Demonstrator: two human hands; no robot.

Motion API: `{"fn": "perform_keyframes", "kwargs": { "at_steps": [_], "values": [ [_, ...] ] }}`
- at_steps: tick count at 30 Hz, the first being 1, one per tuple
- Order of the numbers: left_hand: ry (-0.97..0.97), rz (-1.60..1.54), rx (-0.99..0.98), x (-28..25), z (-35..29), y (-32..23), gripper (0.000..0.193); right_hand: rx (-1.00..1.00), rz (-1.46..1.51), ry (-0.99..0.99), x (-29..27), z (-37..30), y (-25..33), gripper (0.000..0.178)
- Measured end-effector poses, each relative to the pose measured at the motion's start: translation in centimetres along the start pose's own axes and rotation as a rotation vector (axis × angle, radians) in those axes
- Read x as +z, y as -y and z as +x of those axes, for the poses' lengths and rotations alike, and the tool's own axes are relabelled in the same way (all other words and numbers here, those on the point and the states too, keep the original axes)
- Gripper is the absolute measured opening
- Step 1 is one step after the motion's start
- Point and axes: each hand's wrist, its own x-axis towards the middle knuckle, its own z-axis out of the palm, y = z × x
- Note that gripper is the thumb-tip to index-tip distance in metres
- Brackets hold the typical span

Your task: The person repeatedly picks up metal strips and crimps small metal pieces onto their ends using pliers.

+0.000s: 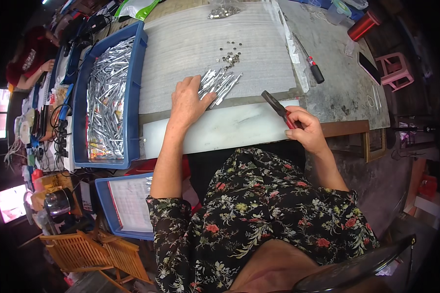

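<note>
My left hand (pixel 187 101) rests on the mat at the left side of a small pile of thin silver metal pieces (pixel 223 87). Its thumb stretches out over the near end of the pile, apart from the other fingers. In my right hand (pixel 305 128) is a pair of pliers (pixel 277 103) with red handles and dark jaws, which point up and to the left over the edge of a pale marbled strip (pixel 220 127). Just beyond the silver pieces lie several small round metal parts (pixel 231 59), loose on the mat.
A blue crate (pixel 134 97) full of similar silver pieces stands at the left. A clear bag of small parts (pixel 223 11) lies at the far edge. To the right are a screwdriver (pixel 315 71), a phone (pixel 369 67) and a red cylinder (pixel 363 27). Another person (pixel 32 56) sits far left.
</note>
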Motion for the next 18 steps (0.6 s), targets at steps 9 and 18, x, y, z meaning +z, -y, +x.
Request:
{"fn": "perform_keyframes", "kwargs": {
  "at_steps": [9,18],
  "values": [
    [0.077,-0.062,-0.168,-0.2,0.5,-1.5,0.050,-0.032,-0.049,0.014,-0.1,0.0,0.1,0.016],
    [0.038,-0.004,-0.197,0.0,0.9,-2.2,0.046,-0.012,-0.017,0.021,-0.1,0.1,0.0,0.018]
  ]
}}
